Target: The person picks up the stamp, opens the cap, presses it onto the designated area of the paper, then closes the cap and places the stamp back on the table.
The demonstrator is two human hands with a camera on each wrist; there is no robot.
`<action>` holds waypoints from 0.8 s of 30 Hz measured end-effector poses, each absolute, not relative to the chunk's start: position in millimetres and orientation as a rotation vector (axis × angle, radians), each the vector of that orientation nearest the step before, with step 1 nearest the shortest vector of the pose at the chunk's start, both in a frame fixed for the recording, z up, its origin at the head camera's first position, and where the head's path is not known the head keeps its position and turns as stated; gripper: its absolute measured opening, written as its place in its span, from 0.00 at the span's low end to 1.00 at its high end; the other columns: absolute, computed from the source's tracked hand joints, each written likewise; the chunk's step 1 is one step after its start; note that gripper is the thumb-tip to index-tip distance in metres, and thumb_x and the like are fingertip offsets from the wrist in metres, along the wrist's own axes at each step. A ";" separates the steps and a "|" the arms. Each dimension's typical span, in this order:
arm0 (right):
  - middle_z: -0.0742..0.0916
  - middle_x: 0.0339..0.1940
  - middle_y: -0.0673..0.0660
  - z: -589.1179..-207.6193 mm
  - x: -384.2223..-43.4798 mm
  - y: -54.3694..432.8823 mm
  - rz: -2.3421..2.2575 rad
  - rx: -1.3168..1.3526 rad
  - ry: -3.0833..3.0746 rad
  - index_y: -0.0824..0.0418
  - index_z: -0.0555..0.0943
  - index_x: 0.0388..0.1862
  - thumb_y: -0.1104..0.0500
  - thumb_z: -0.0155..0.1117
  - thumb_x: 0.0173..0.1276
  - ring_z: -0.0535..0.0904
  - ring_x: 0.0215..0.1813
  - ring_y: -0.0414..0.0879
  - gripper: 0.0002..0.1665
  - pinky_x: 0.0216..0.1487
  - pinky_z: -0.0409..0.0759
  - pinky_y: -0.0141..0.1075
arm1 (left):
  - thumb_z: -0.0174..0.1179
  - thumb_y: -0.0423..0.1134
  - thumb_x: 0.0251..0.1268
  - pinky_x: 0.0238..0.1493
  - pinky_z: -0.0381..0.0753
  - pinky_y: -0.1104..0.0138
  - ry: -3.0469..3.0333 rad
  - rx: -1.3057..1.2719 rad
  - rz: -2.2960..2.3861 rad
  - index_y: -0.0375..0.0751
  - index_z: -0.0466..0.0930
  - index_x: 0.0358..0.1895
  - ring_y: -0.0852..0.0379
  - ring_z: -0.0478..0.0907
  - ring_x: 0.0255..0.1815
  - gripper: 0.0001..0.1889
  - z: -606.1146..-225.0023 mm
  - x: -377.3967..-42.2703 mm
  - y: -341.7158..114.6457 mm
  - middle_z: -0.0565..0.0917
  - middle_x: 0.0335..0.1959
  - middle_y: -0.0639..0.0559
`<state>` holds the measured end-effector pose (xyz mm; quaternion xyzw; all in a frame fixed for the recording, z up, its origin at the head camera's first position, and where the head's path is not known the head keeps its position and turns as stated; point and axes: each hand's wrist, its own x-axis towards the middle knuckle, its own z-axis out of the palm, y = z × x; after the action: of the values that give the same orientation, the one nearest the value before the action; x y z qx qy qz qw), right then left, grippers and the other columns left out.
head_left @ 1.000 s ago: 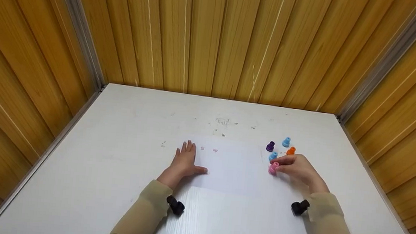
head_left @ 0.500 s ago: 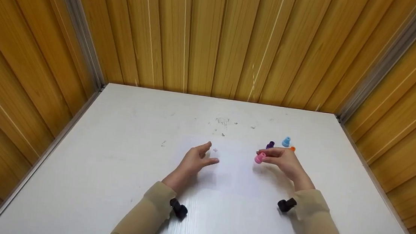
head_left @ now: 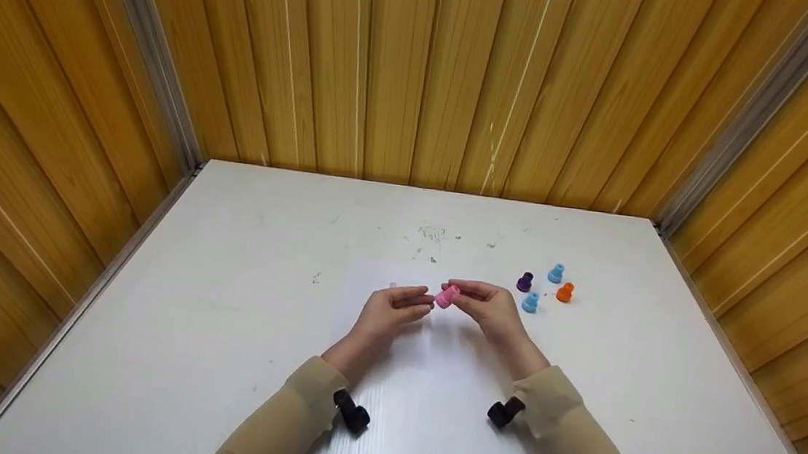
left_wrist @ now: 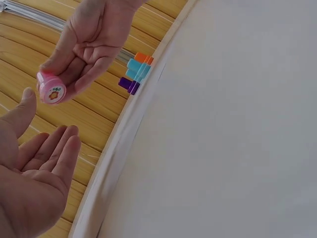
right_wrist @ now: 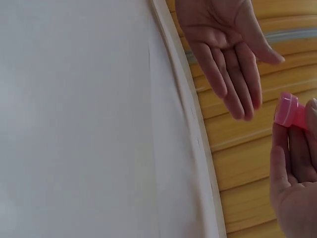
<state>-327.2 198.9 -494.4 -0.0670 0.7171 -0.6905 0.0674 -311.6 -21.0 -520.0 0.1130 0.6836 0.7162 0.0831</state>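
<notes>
Between thumb and fingers, my right hand (head_left: 495,315) pinches a small pink toy stamp (head_left: 447,296) in the air over a sheet of white paper (head_left: 447,355). In the left wrist view the round end of the pink stamp (left_wrist: 53,92) faces out, with a flower picture on it. My left hand (head_left: 387,313) reaches in from the left, its fingertips close to the stamp. The right wrist view shows the left hand (right_wrist: 223,54) with fingers extended and palm bare, apart from the stamp.
To the right stand a purple stamp (head_left: 525,281), a light blue stamp (head_left: 530,302), another light blue stamp (head_left: 556,273) and an orange stamp (head_left: 565,292). Dark smudges (head_left: 432,235) mark the white table (head_left: 263,244). Wood-patterned walls (head_left: 403,73) enclose its back and sides.
The right hand has lifted the pink stamp away from the other stamps and carried it left over the paper. The left hand has risen off the paper and turned toward the stamp.
</notes>
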 end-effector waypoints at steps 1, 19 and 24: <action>0.92 0.51 0.55 -495.4 -325.3 193.7 -2.096 -0.200 2.165 0.71 0.83 0.60 0.63 0.75 0.65 0.89 0.53 0.39 0.25 0.58 0.85 0.28 | 0.68 0.32 0.68 0.59 0.87 0.64 2.050 0.341 2.141 0.27 0.78 0.65 0.48 0.87 0.59 0.24 -520.0 -311.1 -20.2 0.87 0.57 0.36; 0.92 0.51 0.57 -502.4 -310.4 168.0 -2.235 -0.092 2.124 0.69 0.86 0.56 0.64 0.73 0.67 0.89 0.52 0.40 0.19 0.56 0.87 0.30 | 0.71 0.29 0.62 0.48 0.91 0.64 2.025 0.299 2.334 0.26 0.86 0.52 0.55 0.91 0.43 0.16 -519.6 -304.9 -14.4 0.91 0.47 0.36; 0.93 0.48 0.57 -503.2 -310.9 166.0 -2.310 -0.057 2.055 0.73 0.85 0.55 0.67 0.72 0.67 0.89 0.50 0.40 0.19 0.53 0.88 0.30 | 0.71 0.29 0.62 0.47 0.91 0.64 2.021 0.289 2.335 0.26 0.87 0.51 0.55 0.91 0.42 0.15 -520.8 -306.1 -13.7 0.91 0.45 0.35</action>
<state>-310.9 166.0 -503.2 -0.0184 0.6644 -0.7468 0.0246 -306.1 -13.7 -520.8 0.0932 0.6515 0.7527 0.0201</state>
